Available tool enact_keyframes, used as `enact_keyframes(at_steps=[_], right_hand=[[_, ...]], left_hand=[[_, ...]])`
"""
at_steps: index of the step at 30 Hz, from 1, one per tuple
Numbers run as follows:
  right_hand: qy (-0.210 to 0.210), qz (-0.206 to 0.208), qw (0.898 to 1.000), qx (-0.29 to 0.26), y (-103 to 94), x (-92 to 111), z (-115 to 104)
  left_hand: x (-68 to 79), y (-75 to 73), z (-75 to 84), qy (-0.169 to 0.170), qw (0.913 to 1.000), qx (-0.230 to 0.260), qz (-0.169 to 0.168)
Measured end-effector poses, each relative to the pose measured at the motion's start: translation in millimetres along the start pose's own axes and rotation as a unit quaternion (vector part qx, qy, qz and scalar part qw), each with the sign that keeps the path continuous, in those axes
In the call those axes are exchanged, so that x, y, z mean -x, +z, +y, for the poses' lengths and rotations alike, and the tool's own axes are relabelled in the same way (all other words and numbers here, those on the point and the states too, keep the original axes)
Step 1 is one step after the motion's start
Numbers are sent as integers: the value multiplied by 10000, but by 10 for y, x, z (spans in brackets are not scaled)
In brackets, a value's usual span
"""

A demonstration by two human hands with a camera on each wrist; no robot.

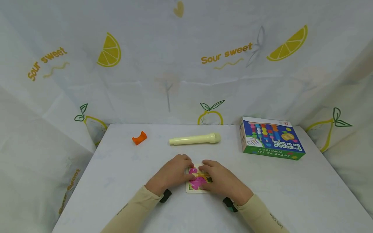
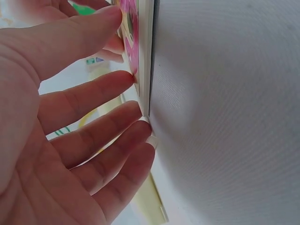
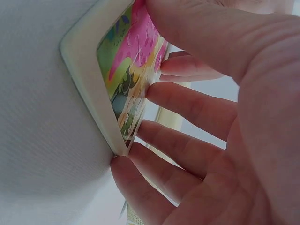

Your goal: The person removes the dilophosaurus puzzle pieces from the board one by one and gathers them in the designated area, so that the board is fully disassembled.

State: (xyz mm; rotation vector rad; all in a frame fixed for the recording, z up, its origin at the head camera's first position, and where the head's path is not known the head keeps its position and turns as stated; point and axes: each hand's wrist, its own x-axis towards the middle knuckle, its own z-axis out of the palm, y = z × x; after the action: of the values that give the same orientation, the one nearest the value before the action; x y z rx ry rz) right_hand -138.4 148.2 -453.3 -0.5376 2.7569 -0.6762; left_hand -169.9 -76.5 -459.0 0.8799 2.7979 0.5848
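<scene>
A small square jigsaw puzzle with a pink dinosaur picture and a pale frame lies flat on the white table. My left hand is at its left side, thumb and index fingertips touching the picture. In the left wrist view, the other fingers of that hand stretch toward the frame's edge. From the right, my right hand covers part of the puzzle. Its thumb and index finger rest on the pieces in the right wrist view, and the little finger touches the frame's corner. Both hands have loosely extended fingers.
A cream toy microphone lies behind the hands. To its left is an orange curved block. A boxed bead set lies at the back right. A white printed cloth hangs behind the table.
</scene>
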Motion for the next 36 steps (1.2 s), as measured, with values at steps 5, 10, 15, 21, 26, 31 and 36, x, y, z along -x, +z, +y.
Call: enact_keyframes(at_steps=[5, 10, 15, 21, 26, 31, 36], right_hand=[[2, -1, 10000, 35, 4, -7, -5], [77, -37, 10000, 38, -1, -18, -11], [94, -24, 9999, 28, -1, -16, 2], [119, -4, 9999, 19, 8, -16, 9], [117, -18, 9999, 1, 6, -17, 3], [164, -46, 9999, 24, -8, -26, -12], [126, -48, 9999, 28, -8, -24, -21]], left_hand=[[-3, 0, 14, 4, 9999, -106, 17], [-5, 15, 8, -93, 9999, -118, 14], [-12, 17, 12, -120, 9998, -127, -11], [-5, -1, 27, -157, 9998, -106, -40], [8, -11, 34, -237, 9997, -107, -39], [6, -13, 36, -212, 9997, -98, -53], [4, -2, 34, -192, 9996, -191, -11]])
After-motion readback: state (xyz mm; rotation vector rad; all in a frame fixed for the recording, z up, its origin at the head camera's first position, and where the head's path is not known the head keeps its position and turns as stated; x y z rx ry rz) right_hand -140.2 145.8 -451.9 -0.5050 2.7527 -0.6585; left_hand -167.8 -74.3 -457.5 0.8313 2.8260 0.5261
